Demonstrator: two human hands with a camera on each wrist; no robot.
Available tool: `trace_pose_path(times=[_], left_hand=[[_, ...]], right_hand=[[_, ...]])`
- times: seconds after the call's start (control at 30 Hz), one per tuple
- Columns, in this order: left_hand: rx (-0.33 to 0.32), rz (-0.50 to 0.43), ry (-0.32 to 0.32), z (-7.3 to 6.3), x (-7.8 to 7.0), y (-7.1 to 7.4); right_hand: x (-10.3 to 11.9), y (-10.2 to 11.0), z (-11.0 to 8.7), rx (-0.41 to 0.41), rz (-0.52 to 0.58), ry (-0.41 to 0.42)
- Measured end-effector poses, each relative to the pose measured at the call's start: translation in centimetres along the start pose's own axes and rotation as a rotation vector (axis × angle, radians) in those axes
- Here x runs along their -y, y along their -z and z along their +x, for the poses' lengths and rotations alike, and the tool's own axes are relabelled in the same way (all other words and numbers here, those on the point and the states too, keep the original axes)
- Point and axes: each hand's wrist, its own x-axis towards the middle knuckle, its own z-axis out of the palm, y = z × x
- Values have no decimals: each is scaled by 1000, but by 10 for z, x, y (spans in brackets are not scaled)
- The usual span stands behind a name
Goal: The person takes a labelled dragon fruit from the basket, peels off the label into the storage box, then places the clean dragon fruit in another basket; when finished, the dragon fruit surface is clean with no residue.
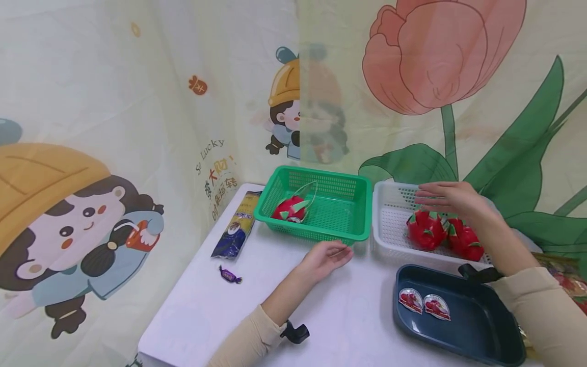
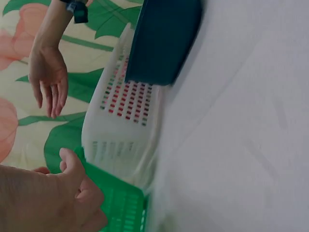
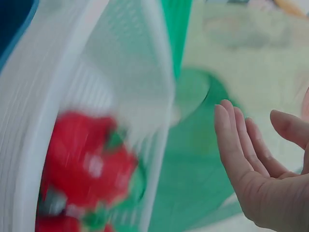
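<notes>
My left hand (image 1: 326, 259) is just in front of the green basket (image 1: 321, 233), its fingers loosely bent and nothing seen in them. Whether it touches the basket's rim I cannot tell. Inside that basket lies one red dragon fruit (image 1: 289, 208) with green tips, towards the left. Over the white basket (image 1: 387, 224) hovers my right hand (image 1: 454, 198), fingers straight and holding nothing. Below that hand, two dragon fruits, a left one (image 1: 425, 232) and a right one (image 1: 464, 242), sit in the white basket. The right wrist view shows a dragon fruit (image 3: 91, 159) blurred, apart from the hand.
A dark blue tray (image 1: 472, 331) in front of the white basket holds two round stickers (image 1: 424, 303). On the left of the white table (image 1: 275, 275) lie a blue and gold packet (image 1: 237, 225) and a purple-wrapped candy (image 1: 229, 275). Printed curtains (image 1: 252, 30) hang behind.
</notes>
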Motion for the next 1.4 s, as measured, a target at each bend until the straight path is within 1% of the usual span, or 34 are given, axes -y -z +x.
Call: trace_pose_path(times=[0.1,0.27,0.37,0.47,0.57,0.67,0.83,0.93,1.03,1.13,1.27,1.4], left_hand=[[-28,-33,-31,-7,-15,13],[-90,-143,-70,-16,-40,33],[-125,-174,-96,-20,-54,44],[-154,-189,-126,-23,-66,53],[-190,-194,-163,-25,-77,64],[-226,-197,-199,-26,-87,75],[-289,-228,-237,-30,-105,91],[-318,-265,-240,-32,-114,100],[-320,-297,-246,-32,-122,106],[-317,-318,-254,-31,-129,112],[-315,-324,-270,-31,-134,118],[-297,-331,-286,-31,-138,123]], right_hand=[[14,-30,3,15,24,23],[32,-77,15,73,93,42],[37,-98,23,99,155,52],[39,-115,33,122,210,72],[38,-129,43,143,245,77],[37,-143,53,148,281,59],[32,-162,69,133,343,0],[28,-172,79,113,371,-45],[27,-182,89,81,413,-80],[24,-192,99,66,441,-105],[20,-204,112,58,459,-140],[18,-216,124,17,476,-174]])
